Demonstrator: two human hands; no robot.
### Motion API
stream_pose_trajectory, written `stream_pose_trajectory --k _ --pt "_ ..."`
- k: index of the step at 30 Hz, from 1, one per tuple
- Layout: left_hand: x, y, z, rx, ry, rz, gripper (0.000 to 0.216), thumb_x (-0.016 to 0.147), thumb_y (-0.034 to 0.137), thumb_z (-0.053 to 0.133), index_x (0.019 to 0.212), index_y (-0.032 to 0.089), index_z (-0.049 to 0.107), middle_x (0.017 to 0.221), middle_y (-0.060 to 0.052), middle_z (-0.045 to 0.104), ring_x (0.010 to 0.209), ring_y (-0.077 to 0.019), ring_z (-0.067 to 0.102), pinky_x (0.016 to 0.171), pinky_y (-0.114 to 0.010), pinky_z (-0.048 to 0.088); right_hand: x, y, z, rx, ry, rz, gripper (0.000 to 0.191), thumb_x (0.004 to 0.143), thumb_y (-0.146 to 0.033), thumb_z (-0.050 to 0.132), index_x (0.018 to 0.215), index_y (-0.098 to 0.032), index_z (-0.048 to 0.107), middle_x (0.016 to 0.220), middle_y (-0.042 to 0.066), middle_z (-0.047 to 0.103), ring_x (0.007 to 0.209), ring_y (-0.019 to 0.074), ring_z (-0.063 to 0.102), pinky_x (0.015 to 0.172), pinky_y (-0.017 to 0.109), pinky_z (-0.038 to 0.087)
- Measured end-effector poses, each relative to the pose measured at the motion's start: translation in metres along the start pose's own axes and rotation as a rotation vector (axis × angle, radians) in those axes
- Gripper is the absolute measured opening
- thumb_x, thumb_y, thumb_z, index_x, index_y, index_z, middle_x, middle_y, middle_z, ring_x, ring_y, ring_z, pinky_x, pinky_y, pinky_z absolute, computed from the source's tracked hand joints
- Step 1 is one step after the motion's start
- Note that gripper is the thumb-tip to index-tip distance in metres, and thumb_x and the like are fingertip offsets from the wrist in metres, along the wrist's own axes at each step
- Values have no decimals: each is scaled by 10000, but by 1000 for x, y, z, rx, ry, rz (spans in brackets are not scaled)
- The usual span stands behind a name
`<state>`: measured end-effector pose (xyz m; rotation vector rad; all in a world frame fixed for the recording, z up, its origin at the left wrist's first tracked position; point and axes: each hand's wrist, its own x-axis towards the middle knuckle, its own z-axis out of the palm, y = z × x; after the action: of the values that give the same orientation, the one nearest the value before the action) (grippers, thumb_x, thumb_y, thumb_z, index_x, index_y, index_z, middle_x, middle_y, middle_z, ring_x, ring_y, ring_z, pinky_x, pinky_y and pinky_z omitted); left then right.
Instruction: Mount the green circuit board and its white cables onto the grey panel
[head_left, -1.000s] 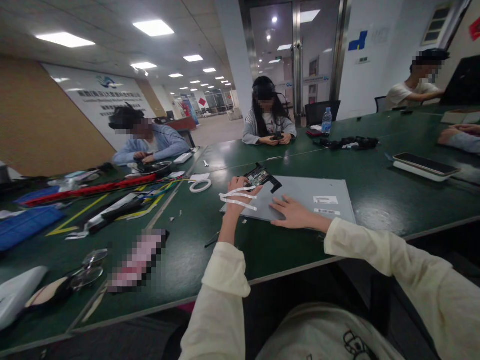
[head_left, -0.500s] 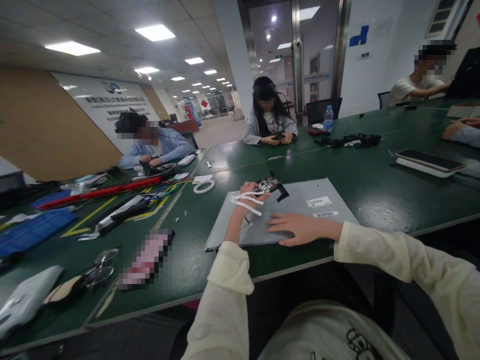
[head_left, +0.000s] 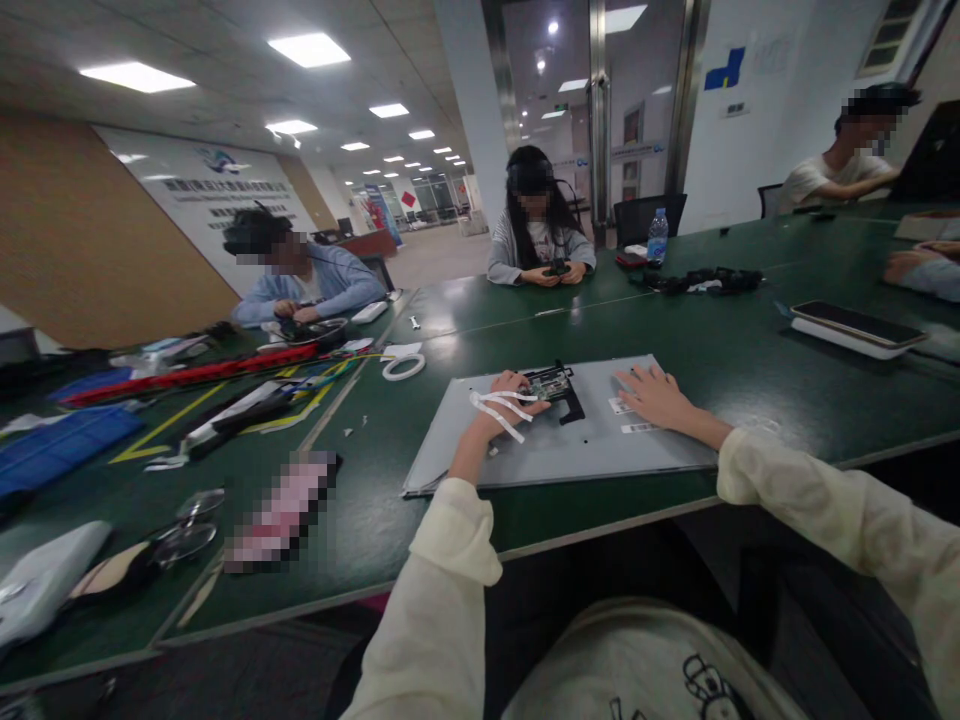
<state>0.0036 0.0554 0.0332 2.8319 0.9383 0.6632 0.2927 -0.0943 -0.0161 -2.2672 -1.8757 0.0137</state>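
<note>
My left hand (head_left: 504, 408) grips the left end of a small circuit board (head_left: 555, 385) set in a black frame. The board lies low over a flat grey panel (head_left: 465, 440); whether it rests fully on it I cannot tell. Several thin white strips (head_left: 501, 402) cross the back of my left hand. My right hand (head_left: 661, 402) lies open with fingers spread near the right side of the panel, partly covering its white labels (head_left: 636, 428). A tiny dark piece (head_left: 586, 441) sits on the panel between my hands.
Left of the panel are a white tape roll (head_left: 403, 367), a pink blurred object (head_left: 281, 512), glasses (head_left: 191, 525) and a blue tray (head_left: 64, 445). A phone on a white box (head_left: 855, 330) lies at right. Several people sit around the green table (head_left: 750, 390).
My right hand has moved away to the right and forward, from the panel's near middle to its right side. The board in my left hand has tipped down flatter toward the panel.
</note>
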Motion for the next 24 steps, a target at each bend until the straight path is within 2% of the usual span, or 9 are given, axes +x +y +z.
stream_pose_trajectory --k 7,15,24 --pt "-1 -3 9 65 -62 -24 415 714 568 700 988 267 615 1062 -73 597 1015 -262 563 948 -415 464 21 7 4 -13 -18 -92 580 975 -517 223 1498 -301 348 1537 102 312 1380 372 276 1080 585 260" --pt "-5 -3 9 132 -57 28 479 729 628 648 995 231 612 1046 -103 589 986 -287 556 886 -440 476 43 14 7 -2 -40 -140 571 985 -508 227 1514 -316 322 1551 88 296 1405 352 244 1099 568 238" --pt "-7 7 9 162 -57 -52 585 709 661 642 1075 205 617 1078 -119 583 1000 -332 558 872 -453 456 56 18 8 -4 -45 -193 562 991 -484 221 1518 -316 317 1556 79 296 1396 340 266 1101 555 246"
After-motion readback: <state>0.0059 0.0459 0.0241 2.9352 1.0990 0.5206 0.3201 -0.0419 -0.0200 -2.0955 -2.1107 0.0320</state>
